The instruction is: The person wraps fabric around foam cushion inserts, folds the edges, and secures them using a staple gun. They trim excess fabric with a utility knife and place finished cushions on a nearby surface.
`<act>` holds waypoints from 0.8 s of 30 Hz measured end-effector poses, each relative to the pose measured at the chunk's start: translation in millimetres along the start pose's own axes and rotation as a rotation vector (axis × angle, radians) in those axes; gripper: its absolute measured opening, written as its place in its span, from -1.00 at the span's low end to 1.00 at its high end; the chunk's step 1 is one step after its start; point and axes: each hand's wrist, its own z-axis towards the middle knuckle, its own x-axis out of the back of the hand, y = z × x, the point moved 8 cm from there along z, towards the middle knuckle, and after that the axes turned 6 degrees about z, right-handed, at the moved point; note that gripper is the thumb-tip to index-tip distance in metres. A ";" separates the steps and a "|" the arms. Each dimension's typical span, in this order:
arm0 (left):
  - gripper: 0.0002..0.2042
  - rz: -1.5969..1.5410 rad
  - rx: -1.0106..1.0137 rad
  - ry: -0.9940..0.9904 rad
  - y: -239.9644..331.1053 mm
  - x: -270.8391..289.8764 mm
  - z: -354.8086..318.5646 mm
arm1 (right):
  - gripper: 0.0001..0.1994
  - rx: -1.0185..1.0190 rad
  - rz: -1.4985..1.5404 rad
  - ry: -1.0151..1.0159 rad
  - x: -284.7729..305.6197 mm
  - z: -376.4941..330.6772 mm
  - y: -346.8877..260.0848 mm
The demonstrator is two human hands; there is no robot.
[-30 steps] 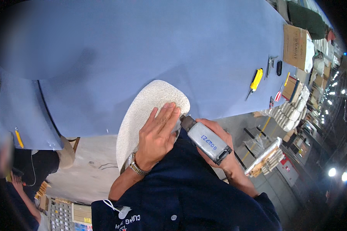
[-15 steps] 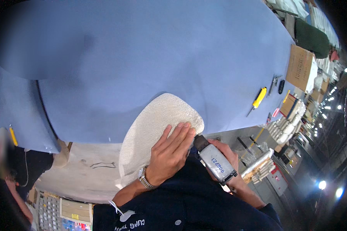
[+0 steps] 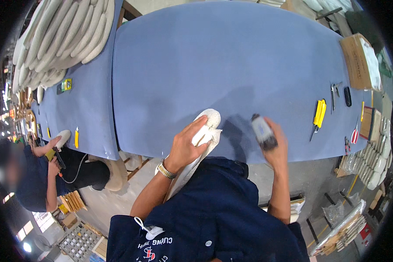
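Fingers of the left hand (image 3: 188,146) press flat and spread on a white oval pad (image 3: 201,144), pinning a small folded white flap under the fingertips; the pad lies tilted across the near edge of the blue table (image 3: 231,61), its lower end running down past the edge toward the person's dark shirt. A metal wristwatch (image 3: 166,170) sits on that wrist. Fingers of the right hand (image 3: 276,142) are wrapped around a small grey handheld tool with a dark end (image 3: 263,132), raised just above the table, near the pad but apart from it; the tool is blurred, so its kind cannot be told.

Further right on the table lie a yellow-handled cutter (image 3: 319,113), some small metal tools (image 3: 334,92) and a small black object (image 3: 347,96). At the far right corner stands a brown cardboard box (image 3: 356,61) with something white at its side; its printing is too small to make out. Beyond the right edge, stacks of pale pieces (image 3: 373,159) bend with the lens.

On the left, a second table section carries a small yellow and green label-like package (image 3: 65,85), and a stack of long white pads (image 3: 61,35) is cut off by the rim. A co-worker's hand (image 3: 52,143) rests on another white pad (image 3: 63,136) there.
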 end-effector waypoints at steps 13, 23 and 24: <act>-0.12 0.398 0.277 -0.047 26.3 -6.3 -35.0 | -0.52 -0.036 -0.447 0.669 140.9 10.8 197.4; -0.45 -0.125 0.167 -0.483 10.1 -67.9 71.0 | -0.48 -0.444 -0.671 0.493 206.5 67.3 278.3; -0.44 -0.081 0.223 -0.562 9.0 -76.7 74.3 | -0.50 -0.436 -0.677 0.470 204.3 73.1 274.1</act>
